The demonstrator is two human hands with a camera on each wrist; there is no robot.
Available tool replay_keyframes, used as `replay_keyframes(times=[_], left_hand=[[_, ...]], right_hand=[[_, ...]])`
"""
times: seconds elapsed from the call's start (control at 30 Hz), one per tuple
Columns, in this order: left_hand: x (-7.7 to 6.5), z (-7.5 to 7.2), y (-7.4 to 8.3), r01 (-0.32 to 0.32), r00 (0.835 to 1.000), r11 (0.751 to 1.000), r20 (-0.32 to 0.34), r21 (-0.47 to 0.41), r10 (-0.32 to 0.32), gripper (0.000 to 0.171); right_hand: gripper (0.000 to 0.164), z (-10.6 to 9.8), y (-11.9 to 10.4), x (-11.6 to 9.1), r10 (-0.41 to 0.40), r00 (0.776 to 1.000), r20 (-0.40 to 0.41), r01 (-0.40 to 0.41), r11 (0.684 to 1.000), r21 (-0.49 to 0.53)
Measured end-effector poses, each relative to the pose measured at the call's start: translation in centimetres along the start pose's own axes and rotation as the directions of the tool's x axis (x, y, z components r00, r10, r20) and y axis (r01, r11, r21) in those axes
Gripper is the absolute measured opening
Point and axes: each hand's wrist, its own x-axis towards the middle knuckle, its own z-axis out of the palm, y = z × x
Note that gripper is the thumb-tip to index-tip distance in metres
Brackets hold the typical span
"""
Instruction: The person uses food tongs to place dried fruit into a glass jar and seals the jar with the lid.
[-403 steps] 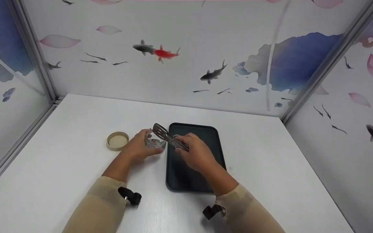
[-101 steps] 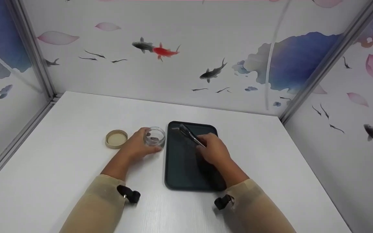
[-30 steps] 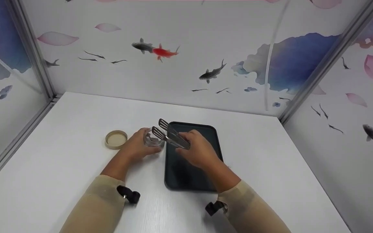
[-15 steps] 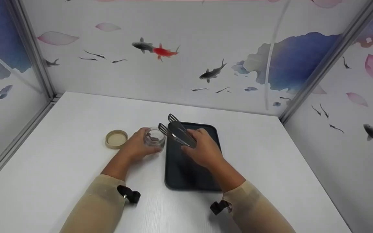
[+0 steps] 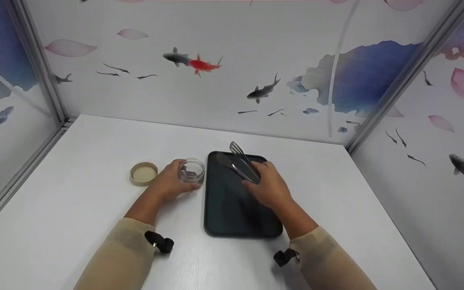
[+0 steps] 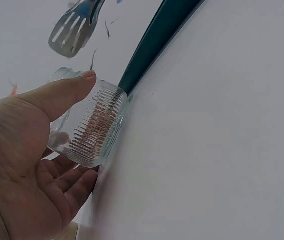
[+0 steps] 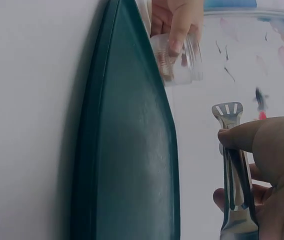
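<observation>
My left hand (image 5: 170, 182) grips a clear glass jar (image 5: 194, 179) just left of the dark green tray (image 5: 226, 213). The jar has no lid on it, and a few reddish-brown pieces lie inside; its ribbed side shows in the left wrist view. Metal tongs (image 5: 236, 169) with slotted ends are in my right hand (image 5: 271, 186), held between thumb and fingers above the tray. The two tong ends are spread apart, with nothing visible between them. To the left of my left hand, a round beige lid (image 5: 143, 174) lies on the table.
The white table (image 5: 95, 169) meets printed panels (image 5: 216, 100) at the back and sides, with metal posts in the corners. Black straps with small devices (image 5: 163, 243) sit at both cuffs.
Between one second ago and now, the right hand carries the spread tongs from above the jar rightward over the tray. The left hand and jar stay put.
</observation>
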Motion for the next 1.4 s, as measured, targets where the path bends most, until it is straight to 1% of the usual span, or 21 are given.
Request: replay_keyframes(times=[0.17,0.37,0.6,0.83,0.97,1.17,1.27,1.4], left_hand=[[-0.1,0.0,-0.2,-0.023,1.0,1.0,0.006,-0.01,0.023,0.107],[-0.1,0.0,-0.4,-0.017,1.0,1.0,0.006,-0.005,0.017,0.108],[-0.1,0.0,-0.3,-0.014,1.0,1.0,-0.002,0.001,0.014,0.109],[-0.1,-0.3,-0.2,-0.028,1.0,0.999,-0.001,-0.026,0.028,0.107],[-0.1,-0.3,-0.2,-0.026,1.0,1.0,0.002,-0.018,0.026,0.106],[-0.1,-0.3,-0.1,-0.014,1.0,1.0,0.013,0.001,0.014,0.107],[-0.1,-0.2,0.0,-0.012,1.0,1.0,0.011,-0.001,0.012,0.107],[-0.2,-0.2,0.0,-0.018,1.0,1.0,0.011,-0.006,0.018,0.106]], right_hand=[[0.077,-0.1,2.1,0.2,0.044,0.999,-0.013,-0.044,0.999,0.0],[0.077,-0.4,5.0,0.3,0.098,0.995,-0.024,-0.097,0.994,0.042],[0.077,-1.3,8.2,0.2,0.138,0.99,-0.041,-0.134,0.988,0.078],[0.075,-2.5,11.7,-0.1,0.173,0.983,-0.063,-0.17,0.984,0.058],[0.076,-2.9,13.5,-0.3,0.199,0.978,-0.057,-0.197,0.98,0.044],[0.073,-3.4,15.4,-0.7,0.267,0.962,-0.049,-0.264,0.963,0.061],[0.071,-3.5,16.0,-0.9,0.288,0.956,-0.046,-0.284,0.955,0.088],[0.071,-3.6,16.6,-1.2,0.308,0.951,-0.038,-0.303,0.948,0.096]])
